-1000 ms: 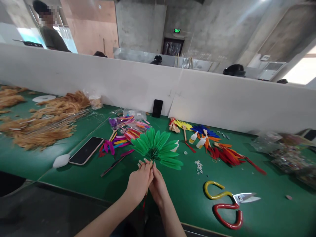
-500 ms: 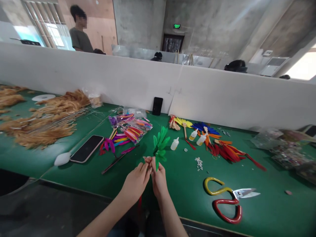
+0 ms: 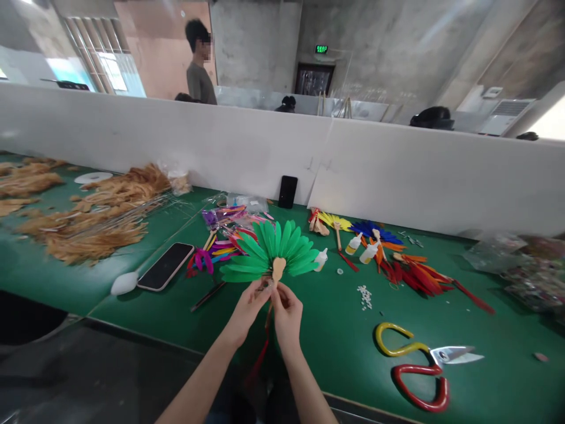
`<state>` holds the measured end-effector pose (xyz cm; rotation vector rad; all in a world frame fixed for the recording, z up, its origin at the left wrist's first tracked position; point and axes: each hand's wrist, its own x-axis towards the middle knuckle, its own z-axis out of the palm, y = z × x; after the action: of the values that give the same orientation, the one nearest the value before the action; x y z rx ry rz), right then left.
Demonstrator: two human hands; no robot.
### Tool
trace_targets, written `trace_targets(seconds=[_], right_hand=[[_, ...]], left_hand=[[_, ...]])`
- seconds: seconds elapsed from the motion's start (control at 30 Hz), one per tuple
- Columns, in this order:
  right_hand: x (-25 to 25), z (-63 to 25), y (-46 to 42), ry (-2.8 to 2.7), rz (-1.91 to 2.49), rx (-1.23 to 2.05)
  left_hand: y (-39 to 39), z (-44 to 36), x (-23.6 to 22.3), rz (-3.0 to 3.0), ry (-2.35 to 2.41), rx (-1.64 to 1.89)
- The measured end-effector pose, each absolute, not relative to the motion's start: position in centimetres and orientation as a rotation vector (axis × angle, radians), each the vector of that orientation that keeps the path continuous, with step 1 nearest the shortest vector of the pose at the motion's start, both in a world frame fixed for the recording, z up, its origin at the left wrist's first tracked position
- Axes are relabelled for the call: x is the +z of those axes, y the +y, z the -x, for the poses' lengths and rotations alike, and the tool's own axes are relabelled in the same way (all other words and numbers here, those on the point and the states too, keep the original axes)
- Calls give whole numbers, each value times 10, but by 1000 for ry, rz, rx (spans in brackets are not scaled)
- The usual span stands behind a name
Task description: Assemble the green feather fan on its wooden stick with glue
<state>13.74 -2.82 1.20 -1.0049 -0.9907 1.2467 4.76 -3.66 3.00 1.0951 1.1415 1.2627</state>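
Observation:
A green feather fan [image 3: 269, 247] is spread wide in front of me, its wooden handle piece [image 3: 278, 270] facing me. My left hand [image 3: 252, 303] pinches the lower end of the fan from the left. My right hand [image 3: 286, 309] grips the same spot from the right, fingers curled. Below them dangles a red tassel [image 3: 265, 347]. Just behind the fan's right edge stands a small glue bottle [image 3: 321, 259], partly covered by the feathers. Colourful feathers [image 3: 216, 250] lie behind its left side.
Scissors [image 3: 424, 365] with yellow and red handles lie at right, near small white beads [image 3: 364, 297]. Two more glue bottles [image 3: 368, 252] stand by finished-looking fans [image 3: 335, 224]. A phone [image 3: 165, 267] and brown fibre bundles [image 3: 97, 229] are at left. A white partition [image 3: 220, 141] runs behind.
The green fan, seen narrow and edge-on before, is now turned to show its full spread. My view has shifted slightly left. The person beyond the partition has moved right.

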Motion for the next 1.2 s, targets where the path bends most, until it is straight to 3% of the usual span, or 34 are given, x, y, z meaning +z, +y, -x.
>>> trace_targets(seconds=[0.3, 1.2], right_hand=[[12, -132, -30, -1060, 1049, 1231], [-1, -154, -43, -1017, 1052, 1289]], left_hand=[[-26, -40, 19, -829, 1076, 1303], [-31, -44, 27, -883, 1176, 1355]])
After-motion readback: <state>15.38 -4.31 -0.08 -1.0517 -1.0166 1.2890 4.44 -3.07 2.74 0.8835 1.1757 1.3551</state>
